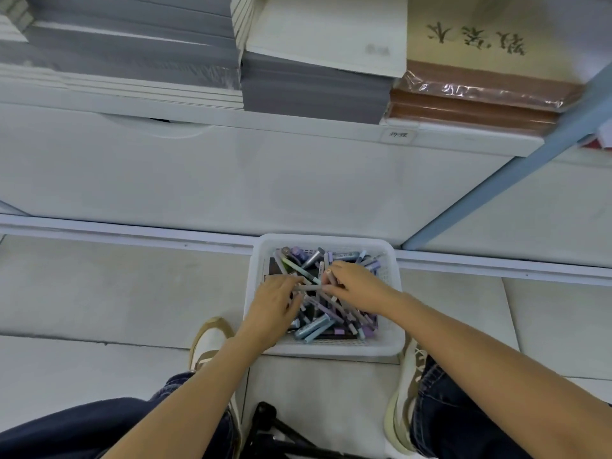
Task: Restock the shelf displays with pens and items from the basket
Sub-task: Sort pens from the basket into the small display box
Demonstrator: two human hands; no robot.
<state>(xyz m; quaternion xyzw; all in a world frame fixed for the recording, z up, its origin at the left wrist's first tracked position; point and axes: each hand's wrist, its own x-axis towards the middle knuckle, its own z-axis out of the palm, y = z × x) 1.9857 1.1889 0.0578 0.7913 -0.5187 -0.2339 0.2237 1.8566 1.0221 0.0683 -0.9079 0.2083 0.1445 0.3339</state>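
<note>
Early stage: basket (392, 341) on floor (99, 293), heaped with pens (319, 326).
Your left hand (273, 304) and right hand (359, 286) grip one grey pen (308, 287); shelf (298, 127) shows no pens.

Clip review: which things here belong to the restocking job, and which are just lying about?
Job: white plastic mesh basket on the floor; jumble of grey, purple and blue pens inside it; left hand among them; right hand pinching some.
Lying about: black tripod legs; stacked grey notebooks on the shelf; brown shrink-wrapped books.
</note>
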